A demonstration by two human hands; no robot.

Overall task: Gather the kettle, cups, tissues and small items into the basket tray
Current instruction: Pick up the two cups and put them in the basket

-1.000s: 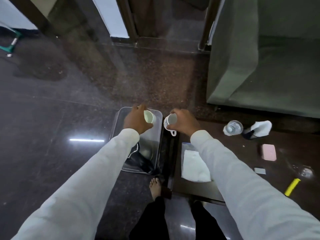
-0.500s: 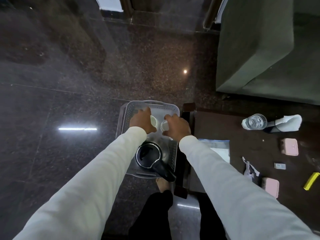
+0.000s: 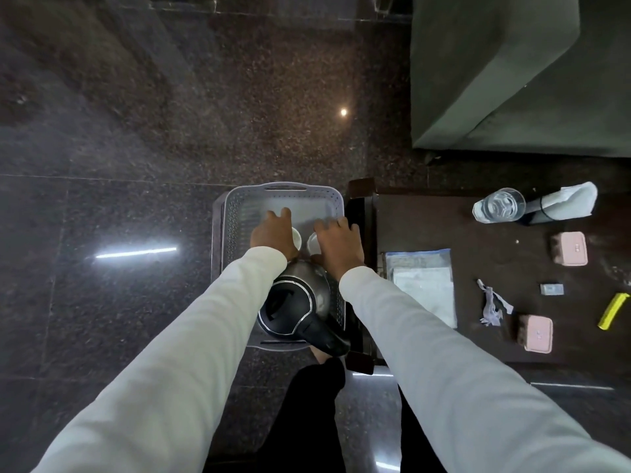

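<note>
standing over the tray [image 3: 225, 233], which sits on the dark floor hard against the left edge of a low table [image 3: 426, 216], the person has both arms reaching down into it. nearest in the tray is the kettle [image 3: 293, 302], lid up, its handle pointing back toward the person's feet. just past the kettle, each hand covers a cup: the left hand [image 3: 273, 233] is wrapped around one white cup [image 3: 296, 237], the right hand [image 3: 338, 242] around the other cup [image 3: 311, 243], the two cups side by side and nearly touching. whether they already rest on the tray floor i cannot tell. the far half of the tray beyond the hands is bare.

what is left lies to the right of the tray, on the table: closest to it the flat tissue pack [image 3: 421, 285], its long side running near to far, then two pink boxes [image 3: 569, 249], a yellow clip [image 3: 613, 310], a glass [image 3: 500, 206]. the right hand is the nearer one, so i judge it should take the tissues once its cup is let go.
</note>
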